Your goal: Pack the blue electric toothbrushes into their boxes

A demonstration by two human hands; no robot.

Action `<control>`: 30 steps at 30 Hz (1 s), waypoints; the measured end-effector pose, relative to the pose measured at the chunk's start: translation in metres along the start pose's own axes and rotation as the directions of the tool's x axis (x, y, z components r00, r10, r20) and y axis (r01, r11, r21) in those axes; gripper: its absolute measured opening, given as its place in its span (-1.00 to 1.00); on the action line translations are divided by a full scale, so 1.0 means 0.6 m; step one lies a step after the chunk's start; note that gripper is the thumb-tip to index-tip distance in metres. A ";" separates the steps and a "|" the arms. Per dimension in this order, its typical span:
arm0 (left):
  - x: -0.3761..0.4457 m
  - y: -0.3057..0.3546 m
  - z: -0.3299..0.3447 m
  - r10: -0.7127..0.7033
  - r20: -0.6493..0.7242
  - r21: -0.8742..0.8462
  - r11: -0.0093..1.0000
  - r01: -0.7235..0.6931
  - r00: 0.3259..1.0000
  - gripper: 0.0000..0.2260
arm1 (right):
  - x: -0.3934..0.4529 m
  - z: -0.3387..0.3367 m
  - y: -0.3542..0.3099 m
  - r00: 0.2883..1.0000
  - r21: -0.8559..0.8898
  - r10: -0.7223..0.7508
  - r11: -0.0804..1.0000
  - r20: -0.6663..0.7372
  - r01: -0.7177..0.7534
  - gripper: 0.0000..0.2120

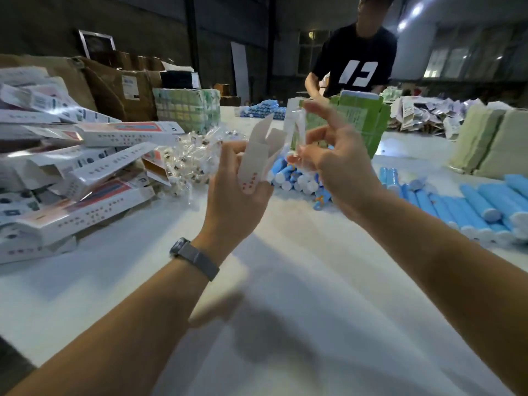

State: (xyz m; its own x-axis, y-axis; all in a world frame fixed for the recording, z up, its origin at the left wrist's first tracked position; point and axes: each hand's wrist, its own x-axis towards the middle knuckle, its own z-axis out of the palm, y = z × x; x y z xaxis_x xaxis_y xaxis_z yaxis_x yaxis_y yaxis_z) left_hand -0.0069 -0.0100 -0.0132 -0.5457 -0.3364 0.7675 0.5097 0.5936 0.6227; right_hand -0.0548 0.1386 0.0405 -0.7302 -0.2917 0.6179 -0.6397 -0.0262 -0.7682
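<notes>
- White carton box (255, 155), flaps open, gripped upright in left hand (234, 192) above table (285, 281) middle.
- Right hand (334, 158) pinches clear plastic sleeve (294, 130) just beside box.
- Blue toothbrushes (468, 207) heaped along right edge; boxes pile (71, 172) at left edge.

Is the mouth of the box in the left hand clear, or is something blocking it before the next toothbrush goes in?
The box in the left hand has its top flaps standing open. The right hand pinches a clear plastic sleeve beside the mouth; nothing visibly covers it.
</notes>
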 end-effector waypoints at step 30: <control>-0.031 0.003 0.013 0.106 0.334 -0.223 0.974 -0.031 0.937 -0.81 | -0.086 -0.020 -0.006 0.746 -0.675 -0.634 0.462 0.202 0.575 -0.76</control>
State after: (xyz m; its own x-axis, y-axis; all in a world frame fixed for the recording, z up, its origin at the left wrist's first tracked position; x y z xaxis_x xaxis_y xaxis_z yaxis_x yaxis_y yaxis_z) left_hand -0.0013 0.0028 -0.0276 -0.6791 -0.0081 0.7340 0.6620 0.4254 0.6171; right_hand -0.0180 0.1653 0.0134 -0.0907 -0.3938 0.9147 -0.8777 0.4656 0.1134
